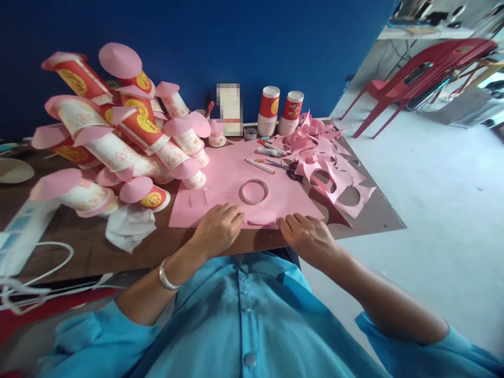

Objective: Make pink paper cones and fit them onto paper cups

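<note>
Single head-worn view, looking forward and steeply down from close above the near edge of the surface (pixel 129 252); faces the blue wall (pixel 236 42) beyond the far edge; floor (pixel 433 199) visible at right.

Location: an informal craft workspace in a plain utility room. Indicators: a brown bench (pixel 118 247) set against a blue partition wall (pixel 197 47); a stock of paper cups capped with pink paper (pixel 118 131); pink sheet paper (pixel 236 184) and offcuts (pixel 334 178); markers (pixel 271 147) and a tape ring (pixel 254 191). Bare grey floor (pixel 433 199) and red plastic chairs (pixel 413 73) stand beside it.
</note>
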The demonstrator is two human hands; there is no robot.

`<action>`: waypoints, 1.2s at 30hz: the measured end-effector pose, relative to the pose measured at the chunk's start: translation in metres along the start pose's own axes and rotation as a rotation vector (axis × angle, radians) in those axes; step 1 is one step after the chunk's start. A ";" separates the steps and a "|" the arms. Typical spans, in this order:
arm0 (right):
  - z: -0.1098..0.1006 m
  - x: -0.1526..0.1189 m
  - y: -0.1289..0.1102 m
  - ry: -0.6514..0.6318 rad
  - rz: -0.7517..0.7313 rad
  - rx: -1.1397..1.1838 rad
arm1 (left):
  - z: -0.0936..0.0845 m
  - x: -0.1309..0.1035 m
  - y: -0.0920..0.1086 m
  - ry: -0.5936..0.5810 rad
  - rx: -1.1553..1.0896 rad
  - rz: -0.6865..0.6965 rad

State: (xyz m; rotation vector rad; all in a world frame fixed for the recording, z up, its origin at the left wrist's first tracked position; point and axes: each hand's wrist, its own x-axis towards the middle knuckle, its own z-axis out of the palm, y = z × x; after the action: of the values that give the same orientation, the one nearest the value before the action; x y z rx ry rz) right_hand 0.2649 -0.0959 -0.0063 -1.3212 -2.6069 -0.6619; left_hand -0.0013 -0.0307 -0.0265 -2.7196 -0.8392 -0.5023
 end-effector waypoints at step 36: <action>0.004 0.026 -0.015 0.020 -0.092 0.476 | -0.004 -0.053 -0.032 0.023 0.016 -0.205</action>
State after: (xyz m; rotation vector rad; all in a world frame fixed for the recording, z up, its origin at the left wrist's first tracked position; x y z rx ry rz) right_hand 0.2373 -0.0827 -0.0065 -1.0446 -2.5917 -0.0490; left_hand -0.0624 -0.0325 -0.0396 -2.6217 -1.1172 -0.5640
